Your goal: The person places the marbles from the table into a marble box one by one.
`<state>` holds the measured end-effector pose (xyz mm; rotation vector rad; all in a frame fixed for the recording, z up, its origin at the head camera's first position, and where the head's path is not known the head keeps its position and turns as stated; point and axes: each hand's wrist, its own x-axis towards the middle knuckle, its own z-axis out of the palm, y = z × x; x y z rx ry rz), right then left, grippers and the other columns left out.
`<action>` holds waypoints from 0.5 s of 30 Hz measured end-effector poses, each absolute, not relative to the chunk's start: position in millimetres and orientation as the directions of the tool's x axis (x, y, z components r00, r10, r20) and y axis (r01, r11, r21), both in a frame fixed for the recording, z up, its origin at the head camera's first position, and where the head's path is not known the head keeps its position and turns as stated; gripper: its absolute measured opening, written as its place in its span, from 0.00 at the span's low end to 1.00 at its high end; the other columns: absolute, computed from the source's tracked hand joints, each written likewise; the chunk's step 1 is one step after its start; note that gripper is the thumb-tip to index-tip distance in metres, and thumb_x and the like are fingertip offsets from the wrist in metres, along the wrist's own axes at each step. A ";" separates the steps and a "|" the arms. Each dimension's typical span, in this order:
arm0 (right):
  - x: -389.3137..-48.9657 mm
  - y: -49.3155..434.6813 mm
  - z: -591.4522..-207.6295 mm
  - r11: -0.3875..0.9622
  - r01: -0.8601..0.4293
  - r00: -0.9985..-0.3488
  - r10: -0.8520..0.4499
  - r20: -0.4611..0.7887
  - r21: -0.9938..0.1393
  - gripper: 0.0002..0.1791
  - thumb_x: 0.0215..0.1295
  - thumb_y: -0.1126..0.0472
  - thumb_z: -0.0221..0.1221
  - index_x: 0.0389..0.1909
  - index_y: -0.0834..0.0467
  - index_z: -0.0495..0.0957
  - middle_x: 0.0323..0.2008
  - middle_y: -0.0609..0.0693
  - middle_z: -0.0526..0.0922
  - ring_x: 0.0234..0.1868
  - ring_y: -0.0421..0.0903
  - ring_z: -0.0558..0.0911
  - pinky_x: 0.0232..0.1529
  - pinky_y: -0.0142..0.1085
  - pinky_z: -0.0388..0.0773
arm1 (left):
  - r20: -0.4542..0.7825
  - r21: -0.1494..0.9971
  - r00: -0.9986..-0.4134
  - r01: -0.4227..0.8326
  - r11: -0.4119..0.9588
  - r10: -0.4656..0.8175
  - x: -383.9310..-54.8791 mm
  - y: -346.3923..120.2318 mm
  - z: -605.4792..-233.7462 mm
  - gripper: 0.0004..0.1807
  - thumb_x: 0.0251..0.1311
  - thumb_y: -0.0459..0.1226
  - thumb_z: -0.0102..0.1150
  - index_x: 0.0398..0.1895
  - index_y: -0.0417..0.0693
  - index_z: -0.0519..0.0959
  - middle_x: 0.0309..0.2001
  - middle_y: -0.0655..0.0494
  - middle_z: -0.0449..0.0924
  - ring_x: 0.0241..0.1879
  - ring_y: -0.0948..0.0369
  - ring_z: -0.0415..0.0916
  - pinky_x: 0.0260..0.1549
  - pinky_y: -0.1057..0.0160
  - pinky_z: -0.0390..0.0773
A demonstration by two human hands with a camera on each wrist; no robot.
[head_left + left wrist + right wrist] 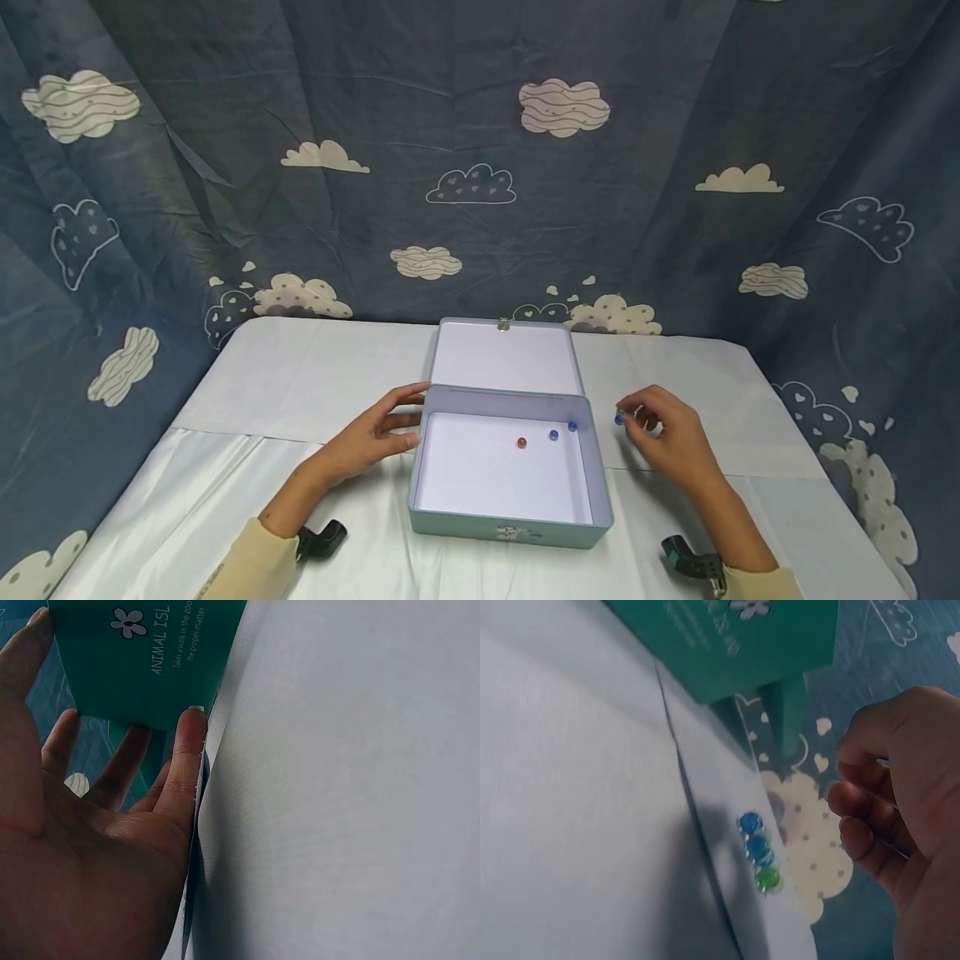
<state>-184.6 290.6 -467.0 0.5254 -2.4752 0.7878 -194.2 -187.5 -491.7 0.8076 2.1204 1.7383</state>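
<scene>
- Left hand [375,433]: fingers spread, tips against the left wall of the green rectangular metal-looking box [512,535]; probably there to stop it sliding on the white cloth [300,367].
- Box: near the middle of the cloth, between the 2 hands. Its pale-lined lid [506,357] lies swung back behind it, leaving the inside reachable from above.
- Inside: 1 reddish glassy marble [522,443], left of 2 blue glassy marbles [553,435]; the low walls likely keep them from rolling off.
- Right hand [671,437]: fingers bent, thumb near forefinger; cannot tell whether they pinch anything.
- Near it, a row of blue and green glassy marbles [757,846] on the cloth, right of the box, presumably grouped within easy reach; overlap hides the count.
</scene>
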 end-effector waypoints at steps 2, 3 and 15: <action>-185.0 293.6 -469.2 0.766 -0.482 -0.810 -0.204 0.549 -0.426 0.14 0.57 0.77 0.70 0.41 0.59 0.86 0.36 0.46 0.84 0.32 0.44 0.79 0.34 0.28 0.77 | 0.125 0.963 -0.805 0.239 0.123 0.580 -194.7 -187.3 -492.4 0.40 0.76 0.36 0.63 0.85 0.62 0.57 0.79 0.45 0.60 0.75 0.41 0.67 0.63 0.63 0.77; -185.3 295.2 -470.5 0.769 -0.478 -0.811 -0.202 0.549 -0.424 0.14 0.57 0.77 0.70 0.40 0.59 0.86 0.36 0.47 0.84 0.32 0.44 0.79 0.33 0.28 0.77 | 0.121 0.964 -0.806 0.235 0.126 0.579 -194.8 -187.3 -492.9 0.40 0.75 0.36 0.63 0.85 0.62 0.57 0.79 0.46 0.61 0.75 0.42 0.67 0.63 0.63 0.77; -189.2 309.3 -486.5 0.854 -0.341 -0.865 -0.120 0.488 -0.394 0.12 0.56 0.75 0.69 0.41 0.62 0.86 0.38 0.52 0.84 0.32 0.45 0.79 0.34 0.34 0.78 | 0.132 0.963 -0.804 0.242 0.117 0.580 -194.9 -187.4 -493.1 0.40 0.75 0.35 0.63 0.85 0.61 0.57 0.79 0.44 0.60 0.75 0.41 0.66 0.64 0.63 0.76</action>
